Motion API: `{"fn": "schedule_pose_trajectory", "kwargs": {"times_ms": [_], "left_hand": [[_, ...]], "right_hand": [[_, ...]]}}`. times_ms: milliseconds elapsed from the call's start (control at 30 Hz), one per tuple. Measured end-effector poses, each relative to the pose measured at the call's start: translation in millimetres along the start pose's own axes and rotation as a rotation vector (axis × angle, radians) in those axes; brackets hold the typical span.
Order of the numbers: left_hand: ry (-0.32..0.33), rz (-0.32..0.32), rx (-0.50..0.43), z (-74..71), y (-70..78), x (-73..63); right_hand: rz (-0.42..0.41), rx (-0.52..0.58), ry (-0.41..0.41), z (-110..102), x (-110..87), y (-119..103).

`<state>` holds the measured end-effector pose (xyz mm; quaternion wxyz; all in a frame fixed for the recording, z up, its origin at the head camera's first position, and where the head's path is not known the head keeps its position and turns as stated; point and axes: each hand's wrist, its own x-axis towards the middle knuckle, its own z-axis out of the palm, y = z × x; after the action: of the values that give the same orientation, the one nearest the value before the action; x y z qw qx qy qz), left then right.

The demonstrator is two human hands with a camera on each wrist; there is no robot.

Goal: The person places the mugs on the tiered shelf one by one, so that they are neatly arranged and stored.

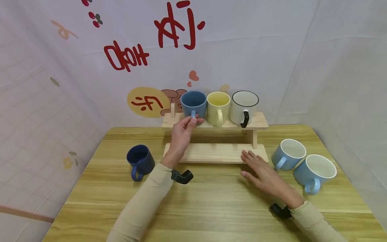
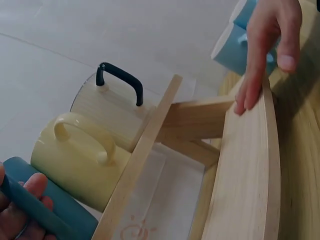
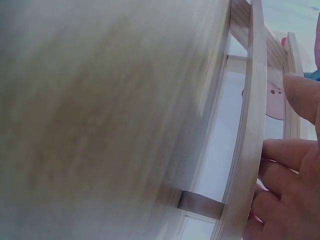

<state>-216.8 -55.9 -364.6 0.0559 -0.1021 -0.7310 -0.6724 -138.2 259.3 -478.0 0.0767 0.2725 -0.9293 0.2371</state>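
Observation:
On the upper tier of a two-tier wooden shelf (image 1: 211, 153) stands a blue mug (image 1: 199, 109). My left hand (image 1: 180, 137) pinches its handle between thumb and fingers. Close beside it are a yellow mug (image 1: 213, 114) and a white mug (image 1: 237, 113) with a black rim and handle, their handles facing me. In the left wrist view, fingers (image 2: 36, 186) curl at the blue mug's handle. My right hand (image 1: 263, 173) lies with fingers extended over the right end of the lower tier. Its fingertips are right at the board's front edge in the right wrist view.
A dark blue mug (image 1: 146, 164) stands on the wooden table (image 1: 208, 211) left of the shelf. To the right, two light blue mugs (image 1: 281, 156) with white insides stand side by side. Behind the shelf hangs a white printed cloth (image 1: 257, 60).

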Motion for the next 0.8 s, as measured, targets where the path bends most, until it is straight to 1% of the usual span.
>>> {"fn": "schedule_pose_trajectory", "kwargs": {"times_ms": [133,233,400,500,600,733,800], "left_hand": [[0.002,0.011,0.036,-4.2,-4.0,-1.5],[0.001,0.025,0.075,-6.7,-6.6,-5.3],[-0.018,0.076,0.191,-12.9,-10.8,-15.8],[-0.031,0.091,0.271,-20.0,-14.1,-26.4],[-0.044,0.116,0.326,-29.7,-17.7,-40.1],[-0.064,0.187,0.358,-45.6,-21.7,-58.2],[-0.075,0.200,0.375,-54.6,-24.0,-67.5]], "right_hand": [[0.002,-0.008,-0.007,0.0,-0.1,-0.3],[-0.001,-0.008,-0.010,-0.1,-0.3,-0.6],[-0.002,0.000,-0.014,0.7,-0.4,-0.5],[-0.006,0.003,-0.019,1.3,-0.2,-0.5],[-0.006,0.007,-0.022,1.1,-0.4,-0.8],[0.001,0.009,-0.024,0.1,-0.6,-1.7],[0.004,0.010,-0.025,-0.3,-0.5,-2.2]]}}
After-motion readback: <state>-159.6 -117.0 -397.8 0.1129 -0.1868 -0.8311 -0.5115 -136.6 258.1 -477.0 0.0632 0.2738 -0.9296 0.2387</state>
